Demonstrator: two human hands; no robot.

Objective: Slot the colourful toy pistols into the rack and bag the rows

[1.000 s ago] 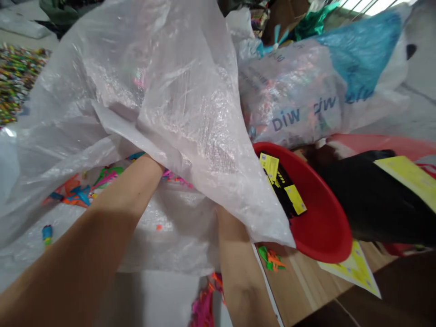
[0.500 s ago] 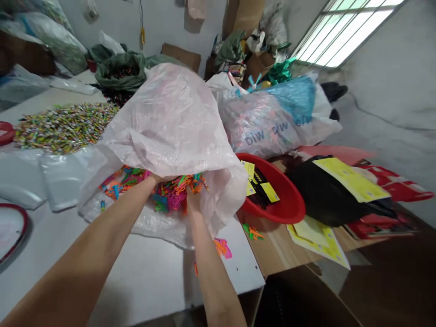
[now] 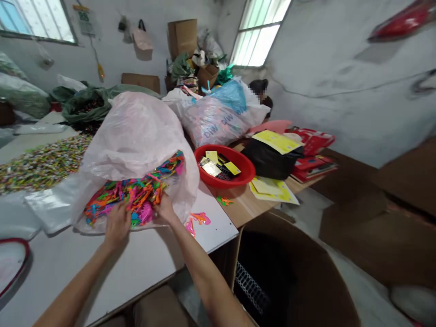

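From where I sit, I see the left arm (image 3: 83,281) and the right arm (image 3: 200,268) reach forward over the smooth white table (image 3: 150,259), angled inward. The left hand (image 3: 118,223) shows me its back, fingers close together and pointing away, their ends at the front of the heap (image 3: 136,196). The right hand (image 3: 164,207) comes in from the side, fingers bent into the heap's right edge among orange pieces. I cannot tell whether either hand pinches anything, as the fingertips are lost among the bits.

The heap is small, glossy, plastic-looking shapes in orange, pink, green and blue, tangled together in the mouth of the bag (image 3: 143,122). That bag is thin, whitish, crinkled film, bulging behind the heap. A few loose pieces (image 3: 200,219) lie on the table to its right.

Beyond them I have a round red bowl (image 3: 243,177) with yellow cards (image 3: 233,168) inside, next to a creased black bag (image 3: 267,159). Off to the left spreads a grainy multicoloured pile (image 3: 44,159). Farther back, a stuffed, printed sack (image 3: 214,120) slumps behind the bowl, and a person (image 3: 268,103) is near the rough grey wall (image 3: 323,59).
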